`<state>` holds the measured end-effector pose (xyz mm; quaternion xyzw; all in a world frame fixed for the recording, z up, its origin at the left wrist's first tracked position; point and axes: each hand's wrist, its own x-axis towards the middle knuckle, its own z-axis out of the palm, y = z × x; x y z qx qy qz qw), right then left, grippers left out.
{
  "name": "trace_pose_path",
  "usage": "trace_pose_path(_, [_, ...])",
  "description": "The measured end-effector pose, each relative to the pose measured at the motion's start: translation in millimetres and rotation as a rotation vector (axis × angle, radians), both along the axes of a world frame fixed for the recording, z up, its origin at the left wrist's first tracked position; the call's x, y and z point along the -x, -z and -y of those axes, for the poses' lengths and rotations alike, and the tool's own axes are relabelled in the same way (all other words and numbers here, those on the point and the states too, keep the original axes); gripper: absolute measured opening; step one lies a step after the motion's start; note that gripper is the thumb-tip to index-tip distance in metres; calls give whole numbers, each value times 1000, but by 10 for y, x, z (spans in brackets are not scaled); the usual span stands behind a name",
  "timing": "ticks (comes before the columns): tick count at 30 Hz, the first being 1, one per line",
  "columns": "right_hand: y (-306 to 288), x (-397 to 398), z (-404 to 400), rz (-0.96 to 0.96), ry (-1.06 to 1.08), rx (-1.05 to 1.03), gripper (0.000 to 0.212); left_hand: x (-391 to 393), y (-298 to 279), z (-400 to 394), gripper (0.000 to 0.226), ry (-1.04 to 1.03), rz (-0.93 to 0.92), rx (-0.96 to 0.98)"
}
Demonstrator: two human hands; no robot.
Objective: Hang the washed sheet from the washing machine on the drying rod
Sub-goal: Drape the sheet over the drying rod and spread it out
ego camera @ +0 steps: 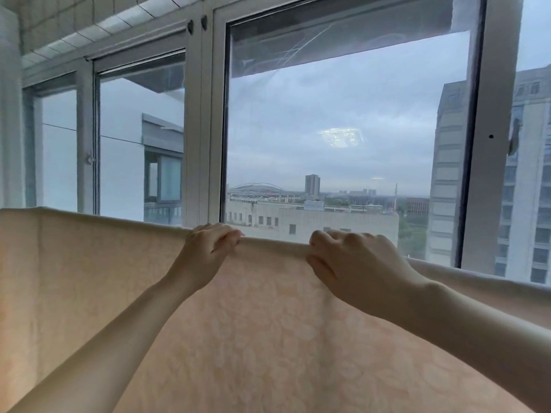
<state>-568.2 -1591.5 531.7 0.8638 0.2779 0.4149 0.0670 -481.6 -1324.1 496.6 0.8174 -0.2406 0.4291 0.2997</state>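
Up at the top fold of the sheet (pixel 268 323), both hands are clamped on the fabric, close together but not touching. Left hand (pixel 208 248) has its fingers curled over the top edge from the near side, knuckles up. Right hand (pixel 354 257) sits just to the right of it, fingers hooked over the same fold and thumb tucked against the front of the cloth. Only a short bit of the folded edge shows between them.

That sheet is a pale peachy-pink thing with a faint floral pattern, and it's draped over what I'd guess is the drying rod, though the rod itself is totally hidden under the fold so I can't actually see it. It hangs down from the hands and fills the whole lower half of the view, running off past both sides, with both forearms reaching up in front of it.

Behind it is a big white-framed window (pixel 202 114) with a cloudy sky and city buildings (pixel 310 222) outside.
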Motion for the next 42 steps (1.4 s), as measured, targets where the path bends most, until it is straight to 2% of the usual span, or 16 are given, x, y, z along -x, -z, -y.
trace_pose_path(7, [42, -266, -478, 98, 16, 51, 23, -259, 29, -572, 55, -46, 3, 15])
trace_pose_path(13, [88, -483, -987, 130, 35, 16, 20, -484, 68, -1180, 58, -49, -16, 0])
trace_pose_path(20, [94, -762, -1816, 83, 24, -11, 24, -741, 14, -1989, 37, 22, -41, -71])
trace_pose_path(30, [140, -1183, -2894, 84, 57, -78, 25, -1203, -6, -3128, 33, 52, -8, -191])
trace_pose_path(36, [94, -1291, -3008, 66, 33, -84, 21, -1382, -57, -3641, 26, 40, -13, -111])
trace_pose_path(42, [102, -1339, -3052, 140, 36, -57, 15, -1385, -43, -3636, 22, 25, 52, -10])
